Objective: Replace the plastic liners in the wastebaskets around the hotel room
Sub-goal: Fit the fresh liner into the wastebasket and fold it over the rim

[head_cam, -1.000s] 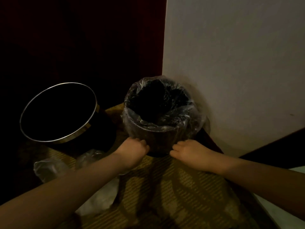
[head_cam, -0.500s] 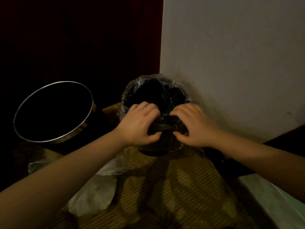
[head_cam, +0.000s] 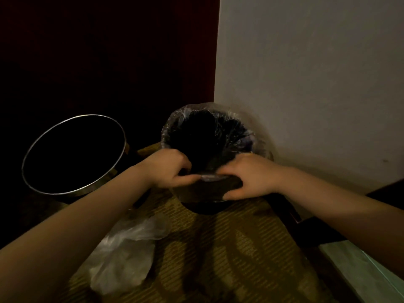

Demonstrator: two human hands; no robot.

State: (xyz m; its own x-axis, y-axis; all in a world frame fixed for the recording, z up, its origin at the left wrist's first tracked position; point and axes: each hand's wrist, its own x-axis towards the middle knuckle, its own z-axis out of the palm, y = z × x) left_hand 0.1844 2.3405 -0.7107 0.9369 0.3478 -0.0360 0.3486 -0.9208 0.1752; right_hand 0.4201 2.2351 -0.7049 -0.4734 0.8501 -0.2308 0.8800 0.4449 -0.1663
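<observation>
- Wastebasket [head_cam: 203,193]: dark and round, it stands upright on the patterned carpet [head_cam: 218,259] in the corner, just beside the pale wall [head_cam: 306,73].
- Liner [head_cam: 247,132]: clear plastic sits inside this wastebasket, with its edge folded out over the far rim. The inside is too dark to see.
- Left grip [head_cam: 168,169]: it holds the near rim on its left side, fingers curled over the edge and thumb outside, pinching the liner there.
- Right grip [head_cam: 251,176]: it holds the near rim on its right side, fingers hooked over the top and thumb pressed on the outer wall, with the liner caught under them.
- Second wastebasket [head_cam: 74,154]: to the left, apart from the first, it is black with a bright metal rim. It is tilted so that its mouth faces the viewer.
- Loose plastic bag [head_cam: 124,254]: clear and crumpled, it lies on the carpet under the left forearm.
</observation>
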